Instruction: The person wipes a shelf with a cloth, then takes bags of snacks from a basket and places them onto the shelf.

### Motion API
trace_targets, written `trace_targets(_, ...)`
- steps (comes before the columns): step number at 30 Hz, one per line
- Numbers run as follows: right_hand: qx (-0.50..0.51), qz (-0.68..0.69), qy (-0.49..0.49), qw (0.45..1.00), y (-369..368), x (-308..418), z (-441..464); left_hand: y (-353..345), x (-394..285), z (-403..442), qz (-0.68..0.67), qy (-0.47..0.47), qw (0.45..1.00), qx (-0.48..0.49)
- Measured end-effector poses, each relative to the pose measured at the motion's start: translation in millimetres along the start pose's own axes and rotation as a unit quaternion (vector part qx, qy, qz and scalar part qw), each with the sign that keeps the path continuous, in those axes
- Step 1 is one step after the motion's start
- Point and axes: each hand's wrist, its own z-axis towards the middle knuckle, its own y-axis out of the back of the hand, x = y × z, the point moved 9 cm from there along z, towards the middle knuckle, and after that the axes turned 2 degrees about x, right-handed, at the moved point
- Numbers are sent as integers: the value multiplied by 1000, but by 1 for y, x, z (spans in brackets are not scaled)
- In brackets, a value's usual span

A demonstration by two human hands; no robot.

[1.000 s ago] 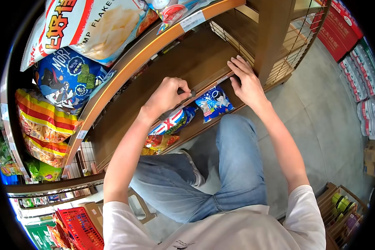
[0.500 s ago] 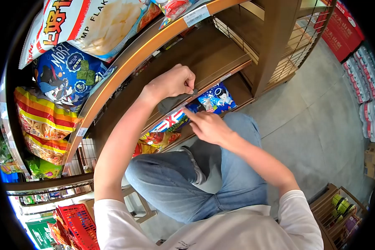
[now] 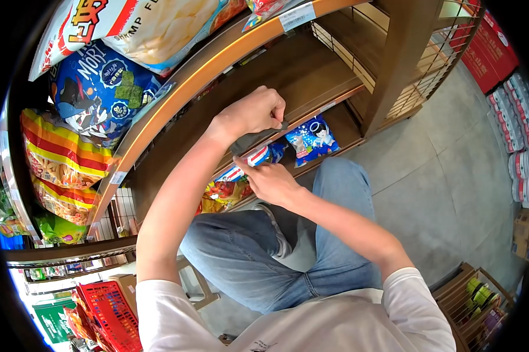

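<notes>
My left hand [image 3: 254, 111] is closed on a dark grey cloth [image 3: 254, 141] at the front edge of a brown shelf [image 3: 311, 67]. Part of the cloth hangs over that edge. Below it, my right hand [image 3: 271, 183] has its index finger stretched out, with the tip at the shelf edge close to the cloth's lower left end. The other fingers are curled, and I see nothing held in them. On the lower shelf lie a blue snack bag [image 3: 312, 141] and red-and-yellow bags [image 3: 226, 192], partly hidden by my right hand.
Large snack bags [image 3: 103, 88] fill the upper shelf at left. A brown upright post [image 3: 396, 64] stands at the shelf's right end. Bottle packs [image 3: 514, 111] and a red carton [image 3: 487, 53] sit at far right. A red basket [image 3: 109, 314] is at lower left.
My right hand has moved left along the shelf edge, uncovering more of the blue bag. My left hand keeps hold of the cloth. The view has shifted slightly.
</notes>
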Motion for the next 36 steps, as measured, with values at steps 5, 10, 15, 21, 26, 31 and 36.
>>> trace_targets(5,28,1,18,999,-23,18,11,0,0,0,2,-11,1000,-15)
trace_targets(10,-18,53,28,998,0,25,4,-3,5,-3,-16,-14,999,-37)
trace_targets(15,-251,62,-76,963,135,-60,-40,0,0,-11,-16,-34,997,-62)
trace_targets(21,-371,-87,-129,915,198,-123,-61,0,0,-12,-8,-25,997,-72)
trace_targets(26,-380,95,-239,888,190,-155,-51,-1,1,-9,-6,-25,998,-56)
trace_targets(31,-392,77,-223,889,188,-153,-53,-2,-8,-2,18,-28,998,-43)
trace_targets(36,-391,74,-219,891,188,-154,-53,3,-33,13,53,-100,982,-149)
